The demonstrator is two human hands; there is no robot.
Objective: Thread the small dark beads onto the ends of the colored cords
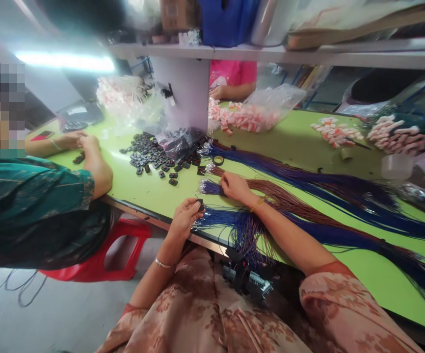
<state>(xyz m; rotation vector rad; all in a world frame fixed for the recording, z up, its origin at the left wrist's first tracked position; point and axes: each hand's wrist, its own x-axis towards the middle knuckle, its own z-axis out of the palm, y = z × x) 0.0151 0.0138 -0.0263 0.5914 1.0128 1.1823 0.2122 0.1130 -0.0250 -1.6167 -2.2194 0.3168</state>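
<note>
Between the thumb and fingers of my left hand (186, 215) is a small black connector housing (199, 205), held just above the table's front edge. My right hand (236, 187) rests across the wire bundles, its curled fingertips pinched at the blue wires (211, 187) near their metal terminal ends. Brown wires (271, 186) run beside and behind that hand. Closer to me, another blue bundle (220, 218) lies under my hands. Loose wires (251, 235) with black and grey connectors (258, 283) hang over the edge by my lap.
Many black housings (151, 154) are heaped at the left, near a tape roll (218, 160). Longer blue wires (308, 181) stretch rightward. Orange-white parts (251, 117) lie behind. A co-worker's arm (96, 164) is at the left, above a red stool (124, 250). A shelf (308, 56) spans overhead.
</note>
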